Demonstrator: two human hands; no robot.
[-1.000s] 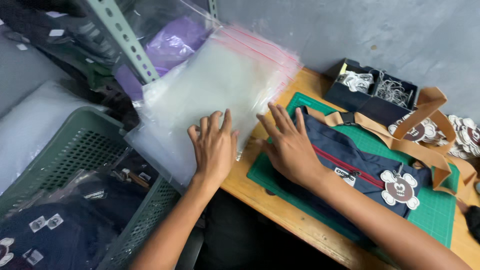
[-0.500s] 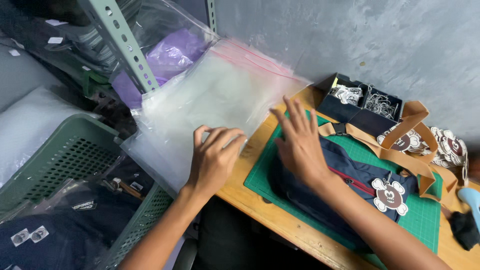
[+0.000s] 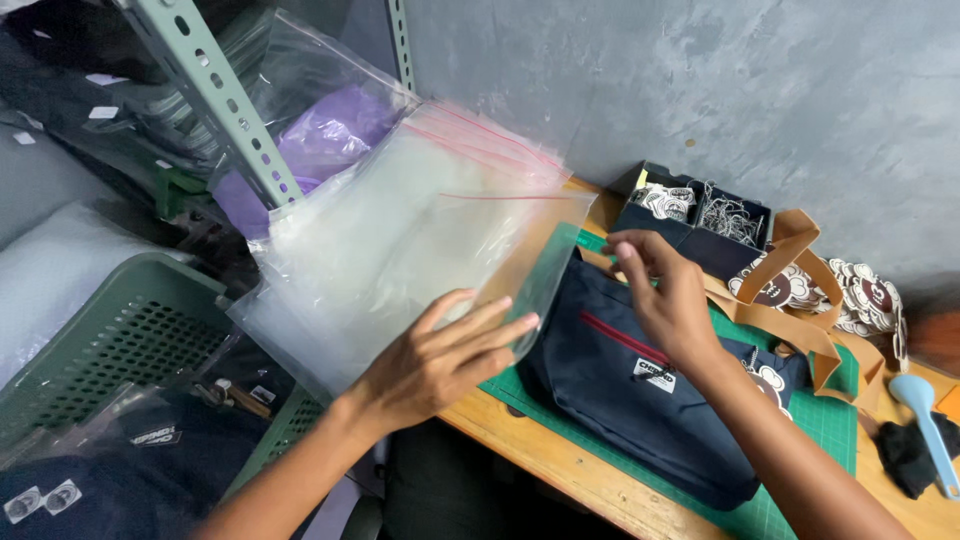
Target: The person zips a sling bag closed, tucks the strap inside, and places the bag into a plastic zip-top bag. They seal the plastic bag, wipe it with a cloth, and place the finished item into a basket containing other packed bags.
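Left hand [image 3: 440,365] flat, fingers spread on top clear zip bag [image 3: 400,230] of the stack, right hand [image 3: 665,295] open & hovering over navy bag [image 3: 640,390] on desk [image 3: 560,465] mat, zip bag lying up-left, nearer the left.

You handled clear zip bags [image 3: 400,240] edged in red; the bag [image 3: 640,400] was navy with a red zipper and tan strap [image 3: 790,290], on a green gridded mat [image 3: 820,420].
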